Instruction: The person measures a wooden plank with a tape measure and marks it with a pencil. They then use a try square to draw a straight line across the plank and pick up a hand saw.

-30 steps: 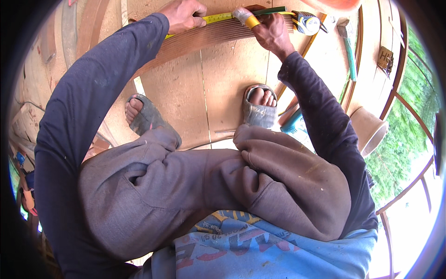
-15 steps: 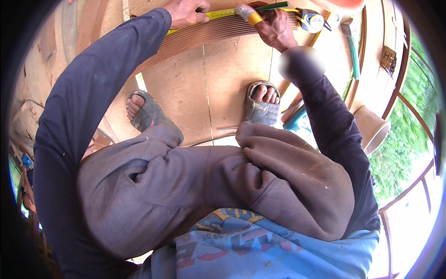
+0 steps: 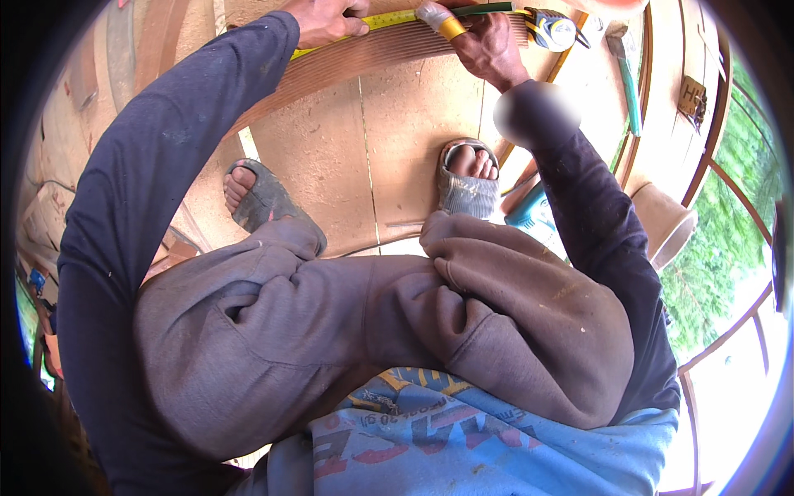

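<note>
A grooved brown wooden board (image 3: 364, 56) lies across the floor beyond my feet. Along its far edge runs the yellow blade of a tape measure (image 3: 389, 21), whose grey-and-yellow case (image 3: 552, 31) rests at the board's right end. My left hand (image 3: 324, 20) has its fingers curled, pinching the blade at the left. Over the board's right part, my right hand (image 3: 488, 48) is closed around a dark green pencil (image 3: 486, 8), close to the blade. One of its digits is wrapped in whitish and yellow tape. The pencil's tip is hidden.
A teal-handled hammer (image 3: 628, 87) lies at the right. Beside my right foot sits a teal power tool (image 3: 531, 208), partly hidden by my forearm. Further right stands a pale bucket (image 3: 662, 225). Wooden strips (image 3: 124, 62) lie at the far left. My sandalled feet (image 3: 273, 198) rest on planks.
The view has shifted very slightly, so the board and hands sit a little higher. Both hands keep their hold and place along the tape.
</note>
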`<state>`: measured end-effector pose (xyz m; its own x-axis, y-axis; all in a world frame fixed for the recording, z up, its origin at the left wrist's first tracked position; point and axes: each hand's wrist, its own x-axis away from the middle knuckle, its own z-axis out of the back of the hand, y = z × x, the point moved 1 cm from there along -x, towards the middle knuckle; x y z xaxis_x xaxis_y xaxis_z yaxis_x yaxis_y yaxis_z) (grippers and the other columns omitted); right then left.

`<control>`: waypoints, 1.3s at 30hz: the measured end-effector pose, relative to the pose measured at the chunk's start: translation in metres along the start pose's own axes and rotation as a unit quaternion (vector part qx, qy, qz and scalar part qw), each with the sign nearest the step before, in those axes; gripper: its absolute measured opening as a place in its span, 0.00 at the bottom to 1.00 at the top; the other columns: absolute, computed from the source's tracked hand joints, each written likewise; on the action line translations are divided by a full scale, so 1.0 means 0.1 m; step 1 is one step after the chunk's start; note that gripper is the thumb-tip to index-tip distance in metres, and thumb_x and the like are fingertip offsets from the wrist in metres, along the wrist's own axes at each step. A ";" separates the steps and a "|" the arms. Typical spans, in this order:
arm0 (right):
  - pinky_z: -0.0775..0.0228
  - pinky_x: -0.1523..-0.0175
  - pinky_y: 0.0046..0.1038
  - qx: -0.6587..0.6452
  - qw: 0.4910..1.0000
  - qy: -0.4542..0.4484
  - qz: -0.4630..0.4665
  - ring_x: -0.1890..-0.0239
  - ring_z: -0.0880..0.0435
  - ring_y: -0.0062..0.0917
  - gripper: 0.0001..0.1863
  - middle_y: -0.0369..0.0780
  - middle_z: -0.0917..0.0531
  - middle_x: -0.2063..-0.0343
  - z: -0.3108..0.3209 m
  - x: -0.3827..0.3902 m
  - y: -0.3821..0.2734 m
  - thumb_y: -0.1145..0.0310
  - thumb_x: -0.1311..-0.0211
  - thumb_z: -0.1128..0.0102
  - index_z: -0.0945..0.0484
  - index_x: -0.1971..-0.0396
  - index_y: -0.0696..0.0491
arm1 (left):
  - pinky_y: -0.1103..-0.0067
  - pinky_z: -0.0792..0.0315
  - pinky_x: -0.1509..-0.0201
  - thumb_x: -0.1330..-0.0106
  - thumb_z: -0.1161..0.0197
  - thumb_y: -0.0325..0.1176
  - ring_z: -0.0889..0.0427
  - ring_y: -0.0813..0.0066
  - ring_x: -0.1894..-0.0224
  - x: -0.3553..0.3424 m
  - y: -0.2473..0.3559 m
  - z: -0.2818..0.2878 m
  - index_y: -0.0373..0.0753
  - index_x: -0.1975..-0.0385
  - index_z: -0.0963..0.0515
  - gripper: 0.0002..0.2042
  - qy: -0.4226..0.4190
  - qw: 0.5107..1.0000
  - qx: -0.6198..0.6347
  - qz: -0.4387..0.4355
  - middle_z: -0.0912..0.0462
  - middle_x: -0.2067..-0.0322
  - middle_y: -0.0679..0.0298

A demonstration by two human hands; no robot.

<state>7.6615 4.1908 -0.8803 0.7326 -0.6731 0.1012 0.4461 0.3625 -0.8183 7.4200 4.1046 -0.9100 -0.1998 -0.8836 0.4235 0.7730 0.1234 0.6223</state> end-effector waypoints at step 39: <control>0.23 0.59 0.32 -0.051 0.994 -0.011 -0.097 0.65 0.15 0.28 0.26 0.41 0.13 0.67 0.07 -0.03 0.04 0.44 0.34 0.43 0.17 0.59 0.55 | 0.69 0.25 0.57 0.49 0.29 0.46 0.16 0.65 0.62 -0.60 -0.04 0.14 0.40 0.69 0.12 0.16 -0.221 0.969 -0.109 0.033 0.12 0.69 0.57</control>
<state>7.6644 4.1986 -0.8798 0.6494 -0.7094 0.2741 0.5270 0.1599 -0.8347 7.4202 4.1637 -0.9287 -0.3478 -0.5909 0.7279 0.8915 0.0320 0.4519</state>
